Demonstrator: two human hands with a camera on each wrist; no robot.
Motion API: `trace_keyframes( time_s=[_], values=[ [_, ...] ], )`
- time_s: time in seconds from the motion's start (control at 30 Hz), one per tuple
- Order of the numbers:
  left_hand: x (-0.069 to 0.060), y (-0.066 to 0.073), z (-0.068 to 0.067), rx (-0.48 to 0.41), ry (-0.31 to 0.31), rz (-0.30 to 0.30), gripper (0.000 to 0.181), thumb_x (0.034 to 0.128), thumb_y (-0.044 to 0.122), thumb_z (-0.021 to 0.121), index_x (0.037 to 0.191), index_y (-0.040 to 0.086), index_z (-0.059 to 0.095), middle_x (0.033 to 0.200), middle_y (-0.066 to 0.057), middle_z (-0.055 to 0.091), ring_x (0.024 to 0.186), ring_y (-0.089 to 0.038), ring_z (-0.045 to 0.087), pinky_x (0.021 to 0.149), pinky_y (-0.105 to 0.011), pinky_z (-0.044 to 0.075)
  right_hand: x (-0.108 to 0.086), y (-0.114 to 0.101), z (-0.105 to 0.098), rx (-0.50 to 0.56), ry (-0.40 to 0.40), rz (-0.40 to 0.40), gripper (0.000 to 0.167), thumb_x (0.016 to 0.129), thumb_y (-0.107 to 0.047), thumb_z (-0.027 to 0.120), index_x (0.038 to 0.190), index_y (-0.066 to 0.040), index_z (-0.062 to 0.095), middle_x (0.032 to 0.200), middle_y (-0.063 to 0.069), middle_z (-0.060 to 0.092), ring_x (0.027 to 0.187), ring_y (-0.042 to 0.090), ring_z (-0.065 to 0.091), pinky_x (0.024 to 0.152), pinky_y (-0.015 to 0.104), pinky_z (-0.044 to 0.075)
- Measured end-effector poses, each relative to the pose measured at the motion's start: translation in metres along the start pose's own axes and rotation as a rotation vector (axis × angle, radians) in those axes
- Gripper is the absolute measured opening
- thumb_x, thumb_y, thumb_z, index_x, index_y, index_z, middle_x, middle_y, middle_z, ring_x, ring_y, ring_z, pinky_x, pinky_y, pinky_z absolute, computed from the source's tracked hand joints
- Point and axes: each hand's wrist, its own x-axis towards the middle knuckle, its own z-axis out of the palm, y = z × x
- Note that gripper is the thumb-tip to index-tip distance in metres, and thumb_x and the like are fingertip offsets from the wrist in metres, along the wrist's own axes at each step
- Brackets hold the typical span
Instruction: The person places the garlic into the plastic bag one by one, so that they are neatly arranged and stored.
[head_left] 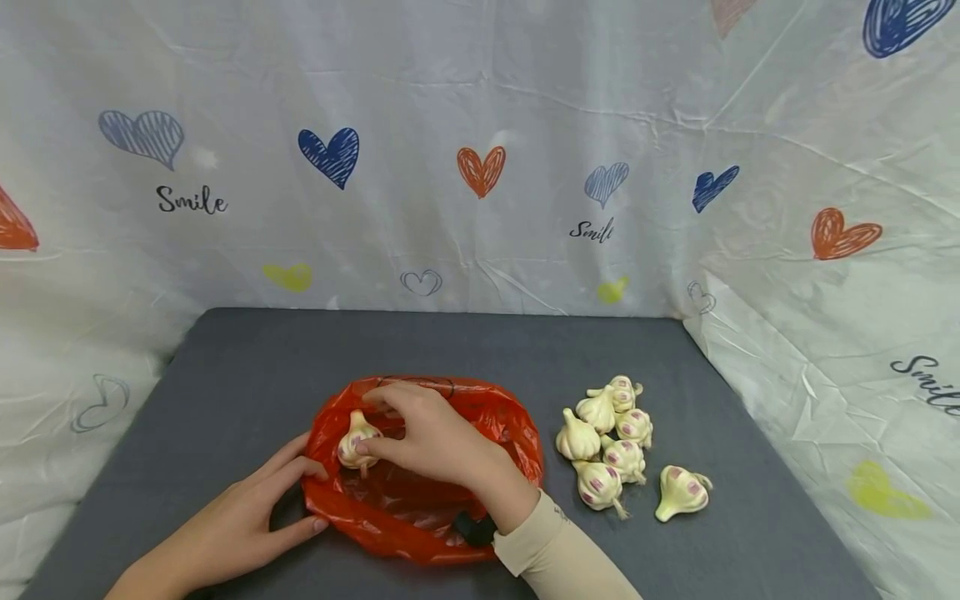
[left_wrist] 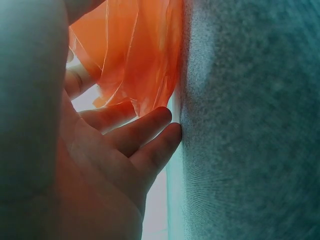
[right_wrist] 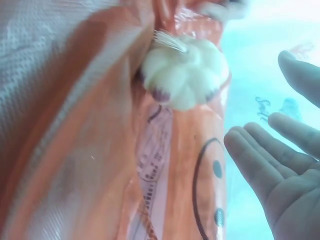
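Note:
A red plastic bag (head_left: 390,537) lies with its mouth spread wide on the table. Inside it, near the left wall, is a garlic bulb (head_left: 354,446); the right wrist view shows the same garlic bulb (right_wrist: 187,75) roots toward the camera, against the printed plastic. My right hand (head_left: 442,437) reaches over the bag, its thumb overlapping the bulb in the head view. In the right wrist view, the fingers (right_wrist: 265,160) are extended and apart from the bulb. At the bag's left side, my left hand (head_left: 251,512) touches the plastic with fairly straight fingers (left_wrist: 140,132).
Several garlic bulbs (head_left: 600,446) are clustered right of the bag. One separate garlic bulb (head_left: 681,492) lies farther right. A small black object (head_left: 474,529) shows by the right wrist. A printed curtain (head_left: 480,242) hangs behind the dark grey table (head_left: 300,346).

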Motion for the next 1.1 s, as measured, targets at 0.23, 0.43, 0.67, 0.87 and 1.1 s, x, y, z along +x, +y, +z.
trace_keyframes(
  time_s=[0.23,0.43,0.67,0.87,1.1],
  values=[
    [0.001,-0.002,0.001,-0.004,-0.017,-0.01,0.044,0.0959,0.07,0.073,0.13,0.044,0.061,0.173,-0.012,0.035,0.136,-0.036,0.063,0.086,-0.041,0.062,-0.005,0.0,-0.01,0.085,0.031,0.027,0.056,0.101,-0.038,0.082,0.147,-0.011,0.064,0.143,0.002,0.068,0.126,0.017,0.068,0.104,0.034,0.057],
    [0.002,-0.002,0.0,-0.001,-0.03,-0.027,0.045,0.0948,0.072,0.073,0.129,0.044,0.061,0.174,-0.013,0.034,0.139,-0.038,0.06,0.087,-0.045,0.062,-0.006,0.004,-0.014,0.14,0.055,0.037,0.053,0.102,-0.034,0.082,0.146,-0.009,0.065,0.142,0.004,0.07,0.124,0.015,0.069,0.104,0.027,0.055],
    [0.002,-0.003,0.001,-0.005,-0.035,-0.021,0.045,0.0948,0.071,0.073,0.129,0.044,0.061,0.173,-0.015,0.034,0.139,-0.039,0.06,0.087,-0.044,0.062,-0.01,0.006,-0.02,0.161,0.092,0.032,0.05,0.102,-0.032,0.082,0.144,-0.009,0.067,0.136,0.003,0.071,0.123,0.016,0.069,0.104,0.035,0.057],
    [0.001,-0.003,0.001,-0.012,-0.029,-0.01,0.044,0.0956,0.069,0.074,0.13,0.044,0.061,0.173,-0.015,0.034,0.139,-0.04,0.06,0.087,-0.043,0.062,-0.014,0.006,-0.03,0.155,0.128,0.02,0.052,0.102,-0.03,0.082,0.146,-0.008,0.065,0.137,0.005,0.072,0.122,0.019,0.07,0.103,0.04,0.059],
    [0.001,-0.004,0.001,-0.013,-0.035,-0.017,0.043,0.0956,0.069,0.074,0.128,0.045,0.06,0.174,-0.014,0.034,0.139,-0.04,0.06,0.087,-0.044,0.062,-0.018,0.01,-0.043,0.143,0.193,0.063,0.053,0.102,-0.033,0.083,0.147,-0.012,0.065,0.139,0.002,0.07,0.121,0.023,0.071,0.101,0.042,0.06]
  ],
)
